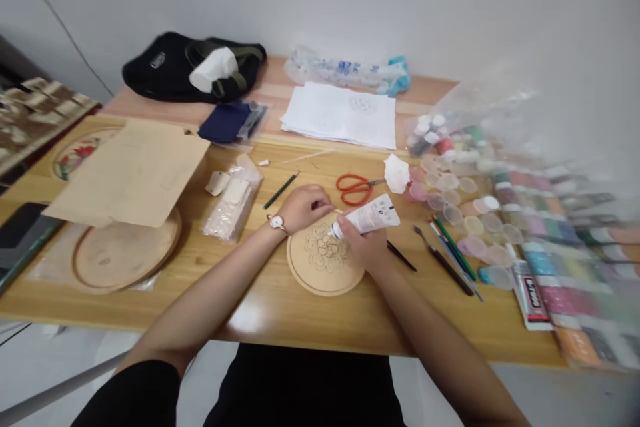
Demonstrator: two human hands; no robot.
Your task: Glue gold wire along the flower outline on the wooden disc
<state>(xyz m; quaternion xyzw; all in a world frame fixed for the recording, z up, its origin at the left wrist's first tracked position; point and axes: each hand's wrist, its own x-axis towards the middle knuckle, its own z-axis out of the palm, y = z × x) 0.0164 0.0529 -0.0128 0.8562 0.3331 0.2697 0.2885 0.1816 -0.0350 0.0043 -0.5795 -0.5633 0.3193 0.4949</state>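
A round wooden plate (325,283) lies on the table in front of me, with a flower drawn in dark lines on its face. My right hand (367,247) is closed around a white squeeze tube (374,215). The tube is tilted, its nozzle pointing down and left, close over the drawn flower; whether it touches the wood cannot be told. My left hand (305,205), with a watch on its wrist, rests at the plate's upper left edge. Its fingers are curled, and what they hold, if anything, is hidden.
Orange-handled scissors (354,189) and a pencil (281,189) lie beyond the plate. To the right are brushes (445,260), a glue tube (531,293) and several small pots (473,245). At left, a board (130,170) overlaps a wooden tray (120,257). Paper sheets (340,113) lie behind.
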